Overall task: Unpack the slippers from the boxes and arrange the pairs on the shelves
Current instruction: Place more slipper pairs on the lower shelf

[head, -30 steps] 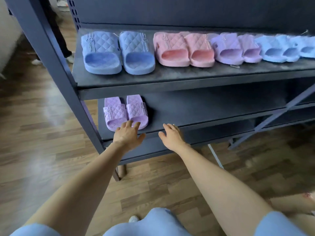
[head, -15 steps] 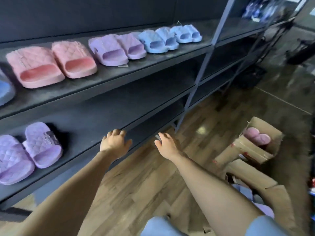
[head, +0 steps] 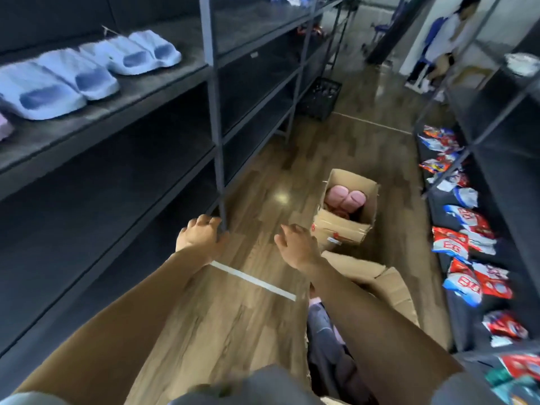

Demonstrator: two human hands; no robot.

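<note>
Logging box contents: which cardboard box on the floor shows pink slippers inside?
The farther box, beyond the right hand; pink slippers lie inside. The nearer box sits under the forearm.

**Your shelves and your floor**

On your left, the dark grey metal shelf (head: 175,80) holds one pair of light blue foam slippers (head: 55,86), with a second light blue pair (head: 143,54) just beside it.

The brown wooden floor (head: 263,176) carries:
- an open brown cardboard box (head: 342,229) with pink slippers (head: 346,197) inside
- another brown cardboard box (head: 388,285) nearer you
- a white tape strip (head: 251,279)
- a black crate (head: 320,97) far back

On your right, a low dark shelf (head: 455,305) holds red, white and blue packets (head: 467,229).
</note>
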